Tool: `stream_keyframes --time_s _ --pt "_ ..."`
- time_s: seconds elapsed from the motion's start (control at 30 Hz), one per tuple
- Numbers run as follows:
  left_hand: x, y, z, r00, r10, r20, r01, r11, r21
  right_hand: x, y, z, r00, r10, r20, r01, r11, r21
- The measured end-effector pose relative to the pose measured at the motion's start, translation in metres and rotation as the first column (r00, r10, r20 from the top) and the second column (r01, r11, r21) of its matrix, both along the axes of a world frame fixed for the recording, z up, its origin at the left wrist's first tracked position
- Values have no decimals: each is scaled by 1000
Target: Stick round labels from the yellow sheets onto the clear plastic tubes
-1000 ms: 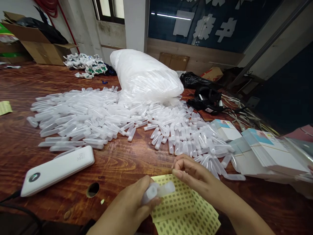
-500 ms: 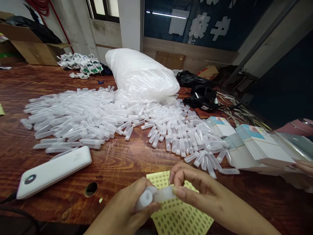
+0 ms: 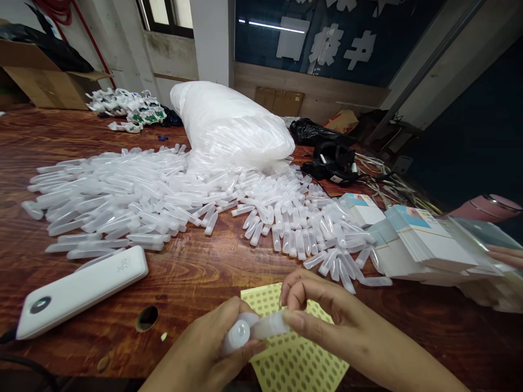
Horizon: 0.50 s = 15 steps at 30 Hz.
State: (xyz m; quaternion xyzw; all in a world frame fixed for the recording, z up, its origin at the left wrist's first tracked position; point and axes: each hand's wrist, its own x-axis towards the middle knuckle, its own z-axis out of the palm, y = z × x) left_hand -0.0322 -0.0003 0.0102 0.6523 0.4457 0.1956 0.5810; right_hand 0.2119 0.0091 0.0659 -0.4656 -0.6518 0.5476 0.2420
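Observation:
My left hand is closed around small translucent plastic tubes; the round capped end of one tube faces me. Another tube points right out of the same grip. At its right end, my right hand has its thumb and curled fingers pinched against it; whether a sticker lies between them is too small to tell. Beneath both hands lies a yellow sheet of small oval stickers, partly covered by them.
A wide heap of similar tubes spreads before a large white plastic bag. At left sits a white power bank beside a table hole. Banded card stacks stand at right, near another person's fingers and a pink bottle.
The view has shifted slightly, so the scene sits a bit further left. Both hands keep nearly the same hold, and the capped tube end in my left hand appears slightly turned.

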Motion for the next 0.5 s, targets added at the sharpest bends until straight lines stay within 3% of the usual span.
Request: stream_keyframes --time_s 0.23,0.37,0.5 --pt "1 -2 5 1000 3 -19 -2 1000 3 -5 -8 2 999 -46 5 46 998 31" --pt "1 -3 2 1000 -5 -24 6 1000 27 -12 -12 -8 992 -102 -68 104 994 25" --pt "2 -3 -2 1000 -4 -1 4 999 43 -16 -12 -22 947 -218 -235 165 960 -226"
